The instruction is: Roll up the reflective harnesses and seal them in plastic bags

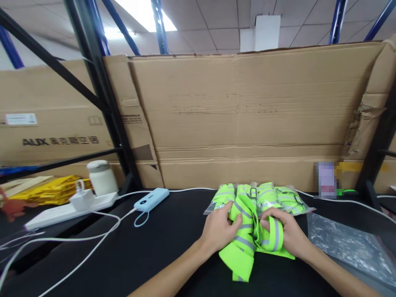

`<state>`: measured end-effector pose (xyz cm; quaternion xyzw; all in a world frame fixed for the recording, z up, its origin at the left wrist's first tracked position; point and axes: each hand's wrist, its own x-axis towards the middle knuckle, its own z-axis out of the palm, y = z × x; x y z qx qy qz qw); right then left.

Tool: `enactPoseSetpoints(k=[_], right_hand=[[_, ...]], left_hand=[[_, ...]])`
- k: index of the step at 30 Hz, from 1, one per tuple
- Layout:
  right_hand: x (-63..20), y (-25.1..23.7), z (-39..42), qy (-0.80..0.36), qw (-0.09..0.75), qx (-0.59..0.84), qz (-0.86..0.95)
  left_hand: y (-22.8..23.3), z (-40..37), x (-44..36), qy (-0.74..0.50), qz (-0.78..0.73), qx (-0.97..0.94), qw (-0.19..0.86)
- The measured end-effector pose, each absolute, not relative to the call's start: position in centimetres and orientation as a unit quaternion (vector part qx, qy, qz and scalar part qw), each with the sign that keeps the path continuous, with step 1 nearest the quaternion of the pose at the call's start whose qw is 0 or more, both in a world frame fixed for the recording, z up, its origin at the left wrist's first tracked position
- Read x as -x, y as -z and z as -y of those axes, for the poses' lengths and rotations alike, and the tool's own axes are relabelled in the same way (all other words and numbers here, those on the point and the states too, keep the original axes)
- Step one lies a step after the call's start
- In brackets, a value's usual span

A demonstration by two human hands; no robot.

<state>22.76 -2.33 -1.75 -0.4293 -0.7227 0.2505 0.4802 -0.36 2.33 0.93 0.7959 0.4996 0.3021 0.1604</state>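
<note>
A neon-yellow reflective vest with grey stripes lies bunched and partly folded on the black table. My left hand grips its left side, thumb and fingers closed on the fabric. On the other side, my right hand has its fingers curled round a looped striped strap of the same vest. A black buckle shows among the straps near the top, partly covered by fabric. Just behind both hands sit several folded reflective vests in clear bags, side by side.
Clear plastic bags lie at the right. A blue power bank with a white cable rests left of centre. Further left are a white power strip, a white bottle and yellow packets. A cardboard sheet stands behind.
</note>
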Motion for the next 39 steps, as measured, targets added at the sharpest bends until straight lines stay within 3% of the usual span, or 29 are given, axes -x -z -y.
enactPoseSetpoints(k=[9,13,19,24,28,31,33,39], right_hand=[[-24.4,-2.5,2.3,-0.329,0.575,0.435,0.610],[-23.8,-6.8,2.3,-0.347,0.529,0.432,0.643],[-21.6,-13.4,1.5,-0.332,0.488,0.439,0.677],[-20.5,-17.4,1.0,-0.294,0.467,0.432,0.713],[-20.5,-19.7,-0.5,-0.233,0.420,0.441,0.758],[-21.1,-21.0,-2.9,-0.132,0.356,0.457,0.804],[-21.6,-21.2,-4.8,0.015,0.273,0.503,0.820],[-22.5,-17.2,-9.5,0.160,0.179,0.587,0.773]], left_hand=[[-1.0,-3.4,1.7,-0.371,-0.486,-0.774,0.164],[-1.0,-2.6,1.8,-0.445,-0.404,-0.789,0.126],[-1.2,0.5,1.3,-0.465,-0.084,-0.877,-0.089],[-0.3,2.5,-0.3,-0.420,-0.061,-0.902,-0.081],[0.8,2.6,-0.9,-0.323,-0.121,-0.937,-0.053],[0.7,2.9,-0.9,-0.275,-0.087,-0.953,-0.096],[0.5,3.3,-1.0,-0.269,-0.042,-0.952,-0.141],[1.9,3.5,-2.5,-0.327,0.080,-0.920,-0.202]])
